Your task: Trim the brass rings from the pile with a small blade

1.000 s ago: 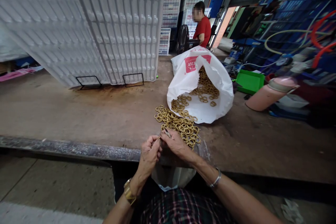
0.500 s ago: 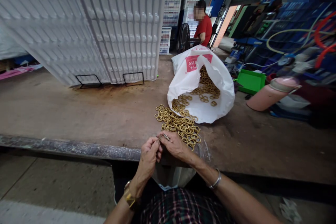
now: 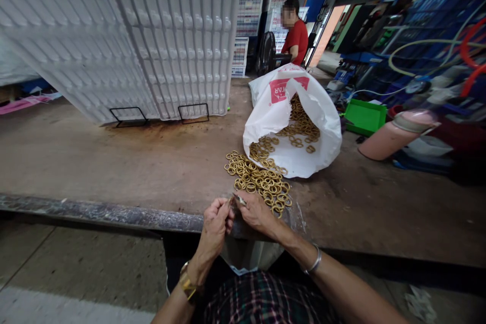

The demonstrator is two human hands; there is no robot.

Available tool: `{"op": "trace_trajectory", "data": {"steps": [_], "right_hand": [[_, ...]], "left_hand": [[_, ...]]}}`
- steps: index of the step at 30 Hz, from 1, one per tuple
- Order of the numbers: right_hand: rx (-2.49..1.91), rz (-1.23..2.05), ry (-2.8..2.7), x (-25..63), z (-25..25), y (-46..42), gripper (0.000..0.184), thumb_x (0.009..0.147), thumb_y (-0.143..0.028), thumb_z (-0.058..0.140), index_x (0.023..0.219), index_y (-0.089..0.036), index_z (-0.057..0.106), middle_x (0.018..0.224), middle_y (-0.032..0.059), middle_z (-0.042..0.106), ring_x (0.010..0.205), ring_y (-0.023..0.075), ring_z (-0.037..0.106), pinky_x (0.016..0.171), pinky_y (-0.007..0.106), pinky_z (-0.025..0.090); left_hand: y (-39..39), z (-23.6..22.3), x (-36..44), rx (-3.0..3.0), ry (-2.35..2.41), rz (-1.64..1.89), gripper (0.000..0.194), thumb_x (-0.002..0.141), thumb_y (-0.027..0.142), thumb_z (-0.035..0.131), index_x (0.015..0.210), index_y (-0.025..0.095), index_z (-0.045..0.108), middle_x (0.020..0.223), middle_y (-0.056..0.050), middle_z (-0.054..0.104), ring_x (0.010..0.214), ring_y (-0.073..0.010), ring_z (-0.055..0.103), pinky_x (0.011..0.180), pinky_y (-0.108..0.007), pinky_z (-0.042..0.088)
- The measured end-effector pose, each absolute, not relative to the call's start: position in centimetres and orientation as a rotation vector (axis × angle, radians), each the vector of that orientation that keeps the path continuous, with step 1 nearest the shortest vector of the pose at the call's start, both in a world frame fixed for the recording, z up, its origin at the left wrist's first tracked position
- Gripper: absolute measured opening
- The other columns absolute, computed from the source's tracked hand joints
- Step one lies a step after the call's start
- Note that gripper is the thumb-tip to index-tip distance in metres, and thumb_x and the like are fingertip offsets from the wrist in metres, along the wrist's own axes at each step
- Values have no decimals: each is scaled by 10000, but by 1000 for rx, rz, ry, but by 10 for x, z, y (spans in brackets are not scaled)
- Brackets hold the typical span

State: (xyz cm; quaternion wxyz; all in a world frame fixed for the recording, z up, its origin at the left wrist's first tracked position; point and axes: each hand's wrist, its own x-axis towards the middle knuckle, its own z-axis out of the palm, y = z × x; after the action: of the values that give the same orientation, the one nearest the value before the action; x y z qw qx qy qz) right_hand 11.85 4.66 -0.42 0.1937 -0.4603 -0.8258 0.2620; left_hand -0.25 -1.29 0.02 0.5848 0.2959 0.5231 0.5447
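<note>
My left hand (image 3: 215,223) is closed in a pinch at the table's front edge, and whatever lies between its fingertips is too small to make out. Close beside it, my right hand (image 3: 258,213) is closed around a small knife-like tool (image 3: 240,200), its dark point aimed toward the left fingertips. Just beyond both hands lies a pile of brass-coloured rings (image 3: 261,179) on the wooden table (image 3: 170,172). It spreads from the mouth of a white plastic bag (image 3: 311,159) with a red print, lying on its side with more rings inside.
Tall ribbed white plastic trays (image 3: 178,35) stand at the back left on black wire holders (image 3: 193,113). To the right are a green tray (image 3: 365,116) and a pink bottle (image 3: 397,136). A person in red (image 3: 296,35) sits behind a black fan (image 3: 267,53).
The tool's tip in my right hand has swung up and a little away from the left fingertips. The left hand stays nearly in place.
</note>
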Motion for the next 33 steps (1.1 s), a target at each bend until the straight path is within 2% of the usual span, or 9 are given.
{"op": "trace_trajectory", "data": {"steps": [4,9,19,25,28,33], "right_hand": [[-1319,574,-2550,119,-4,40,186,764,-114,404,804,-170,577,703,35,612,638,129,529,579,224,300],[-1416,482,-2635,116,-3,39,215,808,-123,371,883,-163,568,765,62,639,675,142,575,580,233,307],[-1538,398,-2725,93,7,34,201,825,-140,386,944,-146,548,858,120,657,749,189,626,619,251,389],[-1652,251,-2674,86,11,64,230,818,-118,360,922,-149,564,811,118,656,748,226,633,621,290,419],[-1665,115,-2579,86,15,85,241,818,-130,367,995,-169,525,887,109,637,759,219,628,627,292,431],[-1789,-1,-2538,82,13,110,263,850,-151,325,1049,-160,496,1013,143,577,815,224,617,657,310,449]], "left_hand": [[-12,0,-4,709,1259,1273,324,721,477,578,719,164,493,528,58,488,382,-38,382,360,-146,269],[-14,-3,-5,739,1277,1274,317,725,474,571,707,166,498,535,51,498,388,-43,398,366,-151,281],[-26,4,-14,621,1238,1321,309,710,452,601,676,175,468,500,71,461,375,-31,361,367,-149,255],[-48,14,-13,566,1083,1184,248,755,406,588,764,171,509,509,67,452,372,-32,354,349,-151,246],[-46,15,-12,417,958,1226,256,731,399,613,741,170,497,573,44,509,401,-43,393,339,-154,257],[-36,12,-15,337,918,1281,282,699,384,649,698,144,502,745,-38,606,507,-77,498,361,-168,315]]}}
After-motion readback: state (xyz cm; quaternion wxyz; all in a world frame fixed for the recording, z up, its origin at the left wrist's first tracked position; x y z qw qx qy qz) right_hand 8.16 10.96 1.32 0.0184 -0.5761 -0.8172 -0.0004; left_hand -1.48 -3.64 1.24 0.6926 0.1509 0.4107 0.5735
